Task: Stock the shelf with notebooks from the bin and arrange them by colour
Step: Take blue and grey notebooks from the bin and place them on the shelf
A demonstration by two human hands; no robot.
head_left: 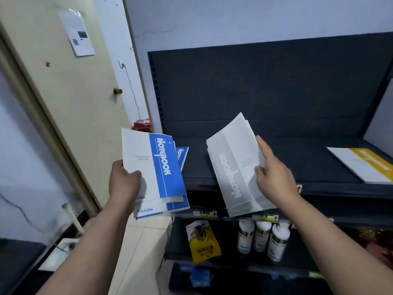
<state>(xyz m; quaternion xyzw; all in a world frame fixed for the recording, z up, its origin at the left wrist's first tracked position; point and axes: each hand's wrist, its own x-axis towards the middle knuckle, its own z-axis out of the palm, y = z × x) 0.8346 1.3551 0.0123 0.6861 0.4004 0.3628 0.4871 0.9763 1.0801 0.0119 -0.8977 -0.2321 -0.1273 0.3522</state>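
Observation:
My left hand [124, 182] grips a small stack of blue-and-white notebooks [156, 167] by its left edge, held up in front of the left end of the dark shelf [297, 167]. Another blue notebook [182, 155] lies on the shelf just behind that stack. My right hand [273, 173] holds a few grey notebooks [231, 165], thumb on the cover and forefinger stretched out along the right edge; they tilt over the shelf's front edge. A yellow-and-white notebook [365, 165] lies flat at the right end of the shelf.
Below the shelf stand three white bottles [262, 239] and a yellow pouch [203, 241]. A cream door [70, 92] with a brass knob is on the left. A red object [142, 124] sits beside the shelf's left upright.

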